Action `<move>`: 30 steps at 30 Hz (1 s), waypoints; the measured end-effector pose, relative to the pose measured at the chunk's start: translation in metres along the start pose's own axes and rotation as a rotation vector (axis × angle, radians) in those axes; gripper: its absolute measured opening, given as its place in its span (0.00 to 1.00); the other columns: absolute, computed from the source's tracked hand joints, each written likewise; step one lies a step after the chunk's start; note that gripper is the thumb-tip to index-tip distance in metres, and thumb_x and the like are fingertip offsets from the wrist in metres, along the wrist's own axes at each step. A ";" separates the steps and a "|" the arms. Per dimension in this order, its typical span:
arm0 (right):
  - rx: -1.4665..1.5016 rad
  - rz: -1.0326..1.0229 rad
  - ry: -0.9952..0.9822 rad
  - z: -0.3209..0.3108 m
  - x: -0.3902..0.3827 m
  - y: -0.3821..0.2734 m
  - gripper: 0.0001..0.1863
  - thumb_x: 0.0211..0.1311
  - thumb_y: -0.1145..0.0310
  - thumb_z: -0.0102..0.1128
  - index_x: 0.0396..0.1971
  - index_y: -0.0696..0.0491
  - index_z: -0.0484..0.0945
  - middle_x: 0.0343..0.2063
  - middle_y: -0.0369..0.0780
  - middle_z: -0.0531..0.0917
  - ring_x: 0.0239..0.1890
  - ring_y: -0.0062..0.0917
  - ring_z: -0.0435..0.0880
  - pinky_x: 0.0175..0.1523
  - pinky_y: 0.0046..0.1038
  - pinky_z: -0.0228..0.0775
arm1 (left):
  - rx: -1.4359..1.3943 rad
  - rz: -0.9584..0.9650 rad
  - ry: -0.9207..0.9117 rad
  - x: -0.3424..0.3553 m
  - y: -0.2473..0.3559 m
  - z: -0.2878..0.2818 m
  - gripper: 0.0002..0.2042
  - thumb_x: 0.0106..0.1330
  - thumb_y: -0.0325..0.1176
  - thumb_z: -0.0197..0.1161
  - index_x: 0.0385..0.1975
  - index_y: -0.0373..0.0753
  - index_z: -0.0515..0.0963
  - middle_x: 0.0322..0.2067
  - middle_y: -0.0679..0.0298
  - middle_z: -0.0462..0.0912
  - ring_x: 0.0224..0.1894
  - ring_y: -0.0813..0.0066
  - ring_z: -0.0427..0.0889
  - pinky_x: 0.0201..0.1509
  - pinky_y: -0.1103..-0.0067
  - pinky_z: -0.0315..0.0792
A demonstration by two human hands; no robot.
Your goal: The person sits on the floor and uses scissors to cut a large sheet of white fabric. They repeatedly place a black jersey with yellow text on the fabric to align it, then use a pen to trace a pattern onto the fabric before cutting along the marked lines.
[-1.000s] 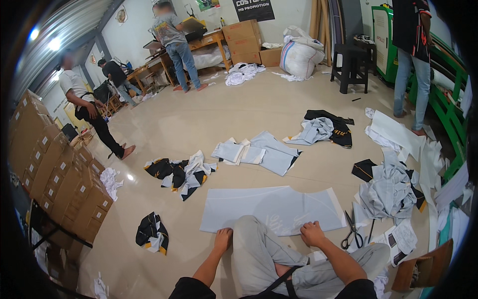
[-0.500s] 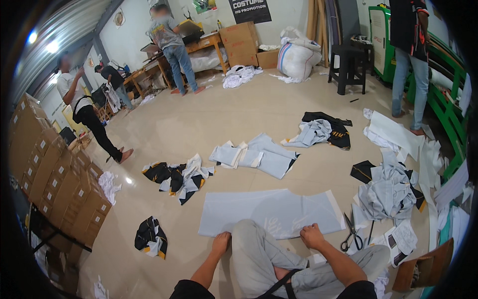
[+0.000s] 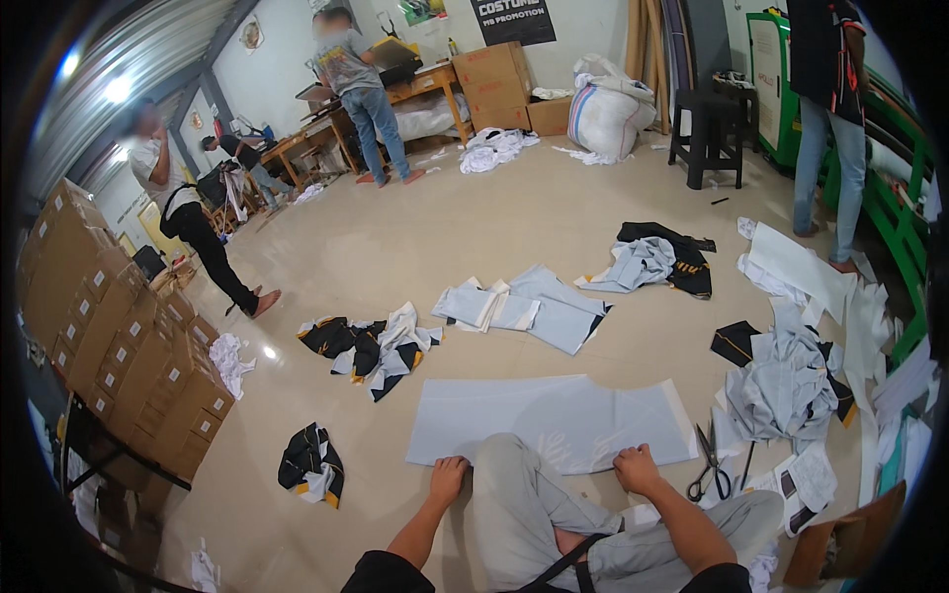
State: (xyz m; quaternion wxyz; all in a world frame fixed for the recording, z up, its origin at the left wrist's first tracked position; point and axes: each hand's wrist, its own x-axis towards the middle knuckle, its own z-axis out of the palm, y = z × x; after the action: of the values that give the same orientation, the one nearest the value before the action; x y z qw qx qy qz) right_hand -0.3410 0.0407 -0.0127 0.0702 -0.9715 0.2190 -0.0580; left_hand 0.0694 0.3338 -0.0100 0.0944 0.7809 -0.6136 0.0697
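A pale grey-blue cut fabric panel (image 3: 494, 415) lies spread flat on the floor in front of my crossed legs, with faint white marks near its lower edge and a white strip at its right end. My left hand (image 3: 450, 478) has its fingers closed at the panel's near edge, towards the left corner. Further right, my right hand (image 3: 638, 468) is closed on the same near edge, beyond my knee. The fingertips of both hands are partly hidden. Black-handled scissors (image 3: 709, 472) lie partly open on the floor, to the right of my right hand.
Folded grey-blue pieces (image 3: 534, 308) lie beyond the panel. Bundles of black, grey and yellow cloth (image 3: 371, 346) sit around it, with a larger heap (image 3: 786, 381) at right. Stacked cartons (image 3: 138, 346) stand at left. Several people are further off; a black stool (image 3: 707, 138) stands behind.
The whole view has swung slightly, so everything sits a little further right. Both hands stay at the panel's near edge, and the panel lies as before.
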 end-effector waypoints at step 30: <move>0.187 0.747 -0.061 -0.044 -0.010 0.056 0.29 0.57 0.59 0.71 0.56 0.55 0.75 0.60 0.48 0.74 0.63 0.48 0.72 0.60 0.54 0.70 | -0.075 -0.638 -0.270 0.020 -0.023 0.017 0.41 0.72 0.61 0.54 0.77 0.40 0.57 0.78 0.43 0.47 0.80 0.40 0.44 0.78 0.44 0.37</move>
State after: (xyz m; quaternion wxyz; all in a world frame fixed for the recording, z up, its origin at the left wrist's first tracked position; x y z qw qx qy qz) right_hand -0.3794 -0.0097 0.0213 0.1813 -0.8155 0.5494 -0.0194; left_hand 0.0966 0.3163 -0.0234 0.0580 0.9315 -0.3477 -0.0900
